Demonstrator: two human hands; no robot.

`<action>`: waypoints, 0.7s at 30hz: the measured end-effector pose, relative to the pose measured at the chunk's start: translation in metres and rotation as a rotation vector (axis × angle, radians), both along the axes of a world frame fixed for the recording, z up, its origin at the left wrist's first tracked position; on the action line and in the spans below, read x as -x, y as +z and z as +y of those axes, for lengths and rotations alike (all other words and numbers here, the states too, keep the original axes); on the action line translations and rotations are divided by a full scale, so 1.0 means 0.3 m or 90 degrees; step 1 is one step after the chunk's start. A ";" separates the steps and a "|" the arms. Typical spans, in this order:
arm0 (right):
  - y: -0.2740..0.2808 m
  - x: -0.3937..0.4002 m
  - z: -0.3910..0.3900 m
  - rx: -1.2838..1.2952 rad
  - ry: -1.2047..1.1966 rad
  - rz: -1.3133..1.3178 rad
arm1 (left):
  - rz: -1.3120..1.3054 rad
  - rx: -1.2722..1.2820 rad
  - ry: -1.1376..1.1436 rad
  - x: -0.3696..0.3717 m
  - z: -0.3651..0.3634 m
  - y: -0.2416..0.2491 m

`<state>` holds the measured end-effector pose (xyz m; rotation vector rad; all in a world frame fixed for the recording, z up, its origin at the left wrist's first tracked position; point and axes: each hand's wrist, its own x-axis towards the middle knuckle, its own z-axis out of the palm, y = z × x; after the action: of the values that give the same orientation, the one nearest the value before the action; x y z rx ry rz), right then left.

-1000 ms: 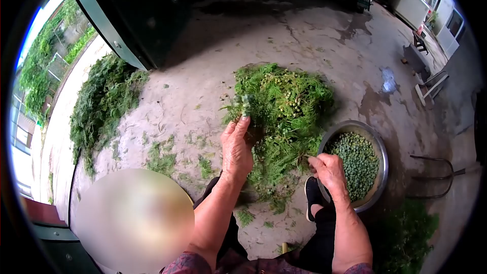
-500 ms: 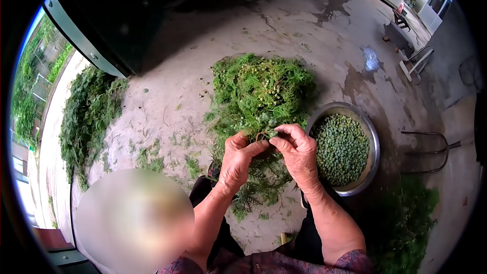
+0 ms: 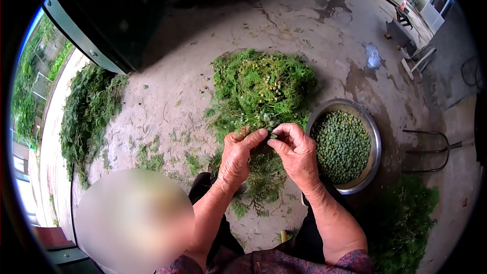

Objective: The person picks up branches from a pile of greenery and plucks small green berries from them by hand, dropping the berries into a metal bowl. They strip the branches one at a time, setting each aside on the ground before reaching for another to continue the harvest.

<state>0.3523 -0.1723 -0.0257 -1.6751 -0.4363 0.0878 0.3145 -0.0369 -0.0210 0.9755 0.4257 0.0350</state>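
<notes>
A small green sprig with round green seed cones (image 3: 272, 123) is held between my two hands. My left hand (image 3: 237, 155) pinches its stem, thumb pressed against the fingers. From the other side my right hand (image 3: 297, 148) is closed at its fingertips on the cones. Just beyond the hands lies a heap of leafy green branches (image 3: 264, 81) with yellowish cones among them. Close to my right hand stands a metal basin (image 3: 376, 147), holding many loose round green cones (image 3: 341, 147).
More cut branches (image 3: 91, 116) are piled at the left, and a dark green pile (image 3: 406, 223) lies at lower right. A pronged fork (image 3: 444, 149) rests beyond the basin. Scattered leaf bits (image 3: 149, 157) litter the concrete. A low stool (image 3: 417, 63) stands at the far right.
The sprig has shifted slightly between my fingers, with its cones now showing above the fingertips. Both hands stay in nearly the same place.
</notes>
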 end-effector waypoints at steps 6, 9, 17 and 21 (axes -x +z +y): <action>-0.001 -0.016 -0.015 -0.056 0.040 0.111 | 0.024 0.015 0.017 -0.005 -0.016 0.005; -0.014 -0.022 -0.027 -0.231 0.072 0.349 | 0.000 0.047 -0.003 -0.003 -0.015 -0.002; -0.016 -0.029 -0.051 -0.392 0.135 0.522 | -0.022 0.136 -0.019 -0.005 -0.026 -0.004; 0.001 0.004 -0.027 -0.126 0.001 0.239 | -0.026 0.103 -0.007 0.000 -0.043 0.012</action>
<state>0.3510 -0.1803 -0.0255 -1.4237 -0.1565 0.3435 0.3145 -0.0498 -0.0173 0.8164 0.3799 0.0098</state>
